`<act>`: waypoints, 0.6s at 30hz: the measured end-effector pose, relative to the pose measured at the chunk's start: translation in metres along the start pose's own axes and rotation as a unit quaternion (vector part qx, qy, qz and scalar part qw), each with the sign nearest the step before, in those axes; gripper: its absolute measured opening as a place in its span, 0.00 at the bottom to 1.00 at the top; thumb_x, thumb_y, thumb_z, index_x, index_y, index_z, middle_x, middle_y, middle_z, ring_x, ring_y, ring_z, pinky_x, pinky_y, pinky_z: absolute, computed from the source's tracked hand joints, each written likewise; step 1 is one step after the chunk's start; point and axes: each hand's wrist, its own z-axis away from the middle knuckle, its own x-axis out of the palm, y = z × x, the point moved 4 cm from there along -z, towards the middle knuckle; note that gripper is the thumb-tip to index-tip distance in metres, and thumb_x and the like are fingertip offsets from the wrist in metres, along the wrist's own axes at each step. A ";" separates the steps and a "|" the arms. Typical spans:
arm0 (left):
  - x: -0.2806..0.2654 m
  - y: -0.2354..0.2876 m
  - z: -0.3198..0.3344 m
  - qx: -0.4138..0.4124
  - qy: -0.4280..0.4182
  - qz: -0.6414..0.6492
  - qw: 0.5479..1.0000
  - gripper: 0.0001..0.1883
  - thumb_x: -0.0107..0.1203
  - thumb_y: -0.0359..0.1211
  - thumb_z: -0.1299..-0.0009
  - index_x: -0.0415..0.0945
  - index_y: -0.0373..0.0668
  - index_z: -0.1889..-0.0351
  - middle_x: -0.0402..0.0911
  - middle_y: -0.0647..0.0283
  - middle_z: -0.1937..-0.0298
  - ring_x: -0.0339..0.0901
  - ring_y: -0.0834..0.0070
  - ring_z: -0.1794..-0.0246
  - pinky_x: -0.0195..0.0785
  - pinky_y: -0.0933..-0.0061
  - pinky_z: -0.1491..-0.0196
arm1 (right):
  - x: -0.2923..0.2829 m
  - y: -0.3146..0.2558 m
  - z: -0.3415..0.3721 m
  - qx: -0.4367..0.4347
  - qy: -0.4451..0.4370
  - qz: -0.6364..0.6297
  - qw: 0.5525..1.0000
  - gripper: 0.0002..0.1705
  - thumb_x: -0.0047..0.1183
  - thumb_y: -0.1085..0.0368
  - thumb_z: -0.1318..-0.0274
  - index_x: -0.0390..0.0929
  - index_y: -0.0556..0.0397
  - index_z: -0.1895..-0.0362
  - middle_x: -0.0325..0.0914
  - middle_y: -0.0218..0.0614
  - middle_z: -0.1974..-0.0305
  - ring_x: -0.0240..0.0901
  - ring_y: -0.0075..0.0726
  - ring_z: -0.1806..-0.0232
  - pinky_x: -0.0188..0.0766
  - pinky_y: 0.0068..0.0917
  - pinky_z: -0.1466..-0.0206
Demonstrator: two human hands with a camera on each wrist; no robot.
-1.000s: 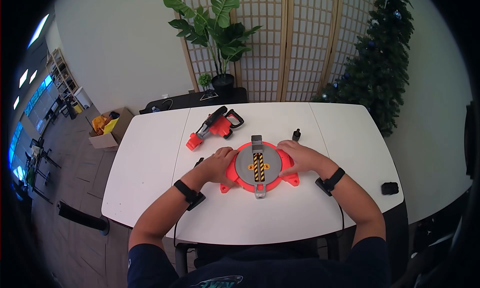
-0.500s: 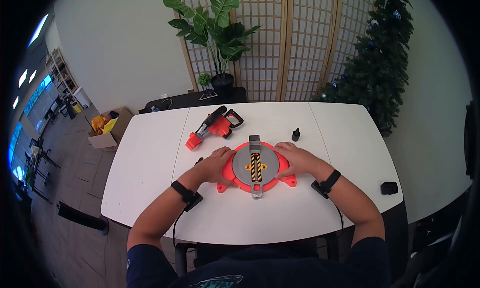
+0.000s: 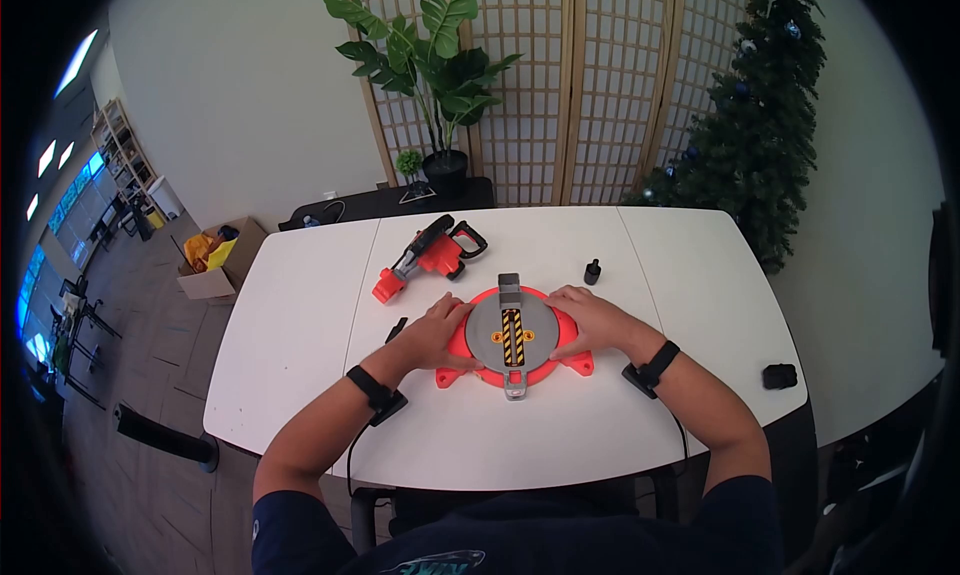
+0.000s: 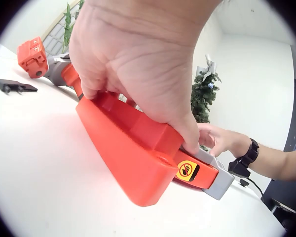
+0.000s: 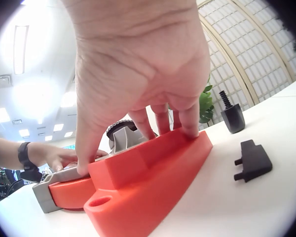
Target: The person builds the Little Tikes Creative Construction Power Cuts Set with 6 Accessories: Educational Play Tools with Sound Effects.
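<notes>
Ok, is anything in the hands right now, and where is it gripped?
Yes, the round red-and-gray base: the left hand grips its left red side block, the right hand its right one, thumbs toward the near edge.

On the worktop [image 3: 560, 435] I see the base [image 3: 486, 337] near the middle, the saw [image 3: 440, 258] behind it to the left, the knob [image 3: 592, 273] behind to the right. A plant [image 3: 446, 165] stands beyond the worktop, a carton [image 3: 208, 285] left on the floor.
</notes>
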 end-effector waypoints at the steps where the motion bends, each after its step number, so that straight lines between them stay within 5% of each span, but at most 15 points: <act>1: 0.001 -0.001 0.000 0.001 0.007 -0.011 1.000 0.59 0.71 0.62 0.47 0.56 0.39 0.25 0.59 0.44 0.27 0.49 0.44 0.21 0.58 0.52 0.25 | 0.000 0.000 0.000 -0.001 -0.001 -0.001 1.000 0.54 0.76 0.44 0.65 0.70 0.57 0.35 0.67 0.43 0.37 0.62 0.48 0.33 0.65 0.35 0.31; 18: 0.001 -0.002 0.000 0.015 0.025 -0.025 0.999 0.59 0.71 0.62 0.47 0.56 0.39 0.26 0.58 0.44 0.27 0.53 0.45 0.22 0.58 0.53 0.26 | 0.000 0.002 0.000 0.007 -0.014 0.001 1.000 0.57 0.76 0.43 0.64 0.67 0.58 0.32 0.65 0.44 0.34 0.58 0.48 0.29 0.63 0.35 0.28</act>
